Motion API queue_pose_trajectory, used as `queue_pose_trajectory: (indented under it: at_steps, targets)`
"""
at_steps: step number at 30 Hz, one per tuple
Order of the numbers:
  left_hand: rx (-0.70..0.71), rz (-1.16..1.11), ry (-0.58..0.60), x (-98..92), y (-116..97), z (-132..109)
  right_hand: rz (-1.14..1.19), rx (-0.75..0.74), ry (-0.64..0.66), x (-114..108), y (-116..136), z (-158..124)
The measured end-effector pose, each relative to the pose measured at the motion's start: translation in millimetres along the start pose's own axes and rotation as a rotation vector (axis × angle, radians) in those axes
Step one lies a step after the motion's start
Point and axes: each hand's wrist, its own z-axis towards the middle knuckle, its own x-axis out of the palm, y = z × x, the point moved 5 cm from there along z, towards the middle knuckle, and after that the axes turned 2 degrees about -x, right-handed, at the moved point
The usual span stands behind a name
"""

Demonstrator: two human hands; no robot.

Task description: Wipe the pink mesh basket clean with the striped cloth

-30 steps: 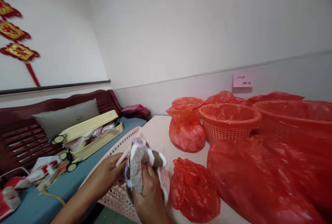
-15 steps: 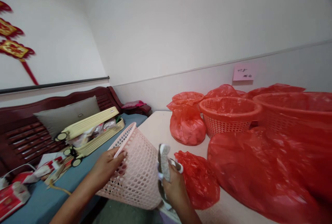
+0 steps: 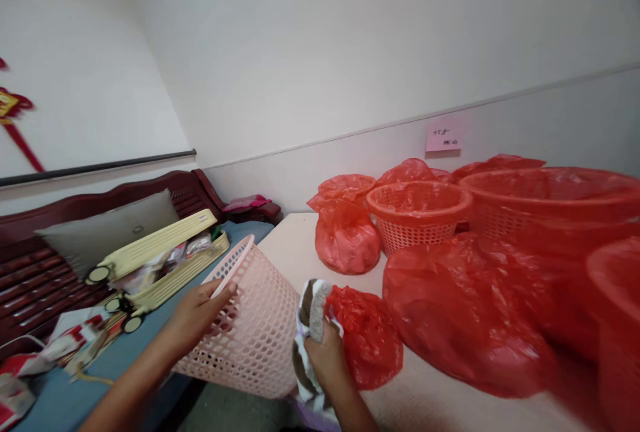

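Observation:
A pale pink perforated plastic basket (image 3: pixel 263 325) is tilted on its side, its opening toward the upper left. My left hand (image 3: pixel 203 315) is closed around its rim, thumb on the outer wall. At the basket's base, my right hand (image 3: pixel 325 352) grips a striped cloth (image 3: pixel 306 342) in white, brown and grey. The cloth hangs down against or close to the basket's bottom; I cannot tell whether they touch. Just right of that hand a crumpled red plastic bag (image 3: pixel 367 339) lies on the pale tabletop (image 3: pixel 295 239).
Red baskets lined with plastic bags (image 3: pixel 420 212) and a large red bag (image 3: pixel 460 312) fill the right side. A tied red bag (image 3: pixel 347 239) stands near the wall. An open yellow suitcase (image 3: pixel 165 252) lies on a wooden sofa (image 3: pixel 100 199) with a grey pillow (image 3: pixel 113 225).
The view has turned slightly to the right. The cloth in my right hand has opened out and hangs longer beside the basket. My left hand keeps its hold on the rim.

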Motion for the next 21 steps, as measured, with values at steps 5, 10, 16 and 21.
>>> queue_pose_trajectory:
  at_steps: [5, 10, 16, 21]
  targets:
    - [-0.032, -0.004, 0.042, 3.1, 12, -3, -0.255, -0.339, 0.165, 27, 27, -26]
    - [0.053, 0.001, 0.132, 11.8, 18, -13, -0.548, -0.767, 0.257, 56, 38, -58]
    - [0.067, -0.010, 0.111, 17.9, 36, -19, -0.534, -0.630, 0.192, 46, 32, -43]
    - [0.021, 0.066, 0.175, 31.4, 41, -18, -0.514, -0.495, 0.114, 30, 28, -21]
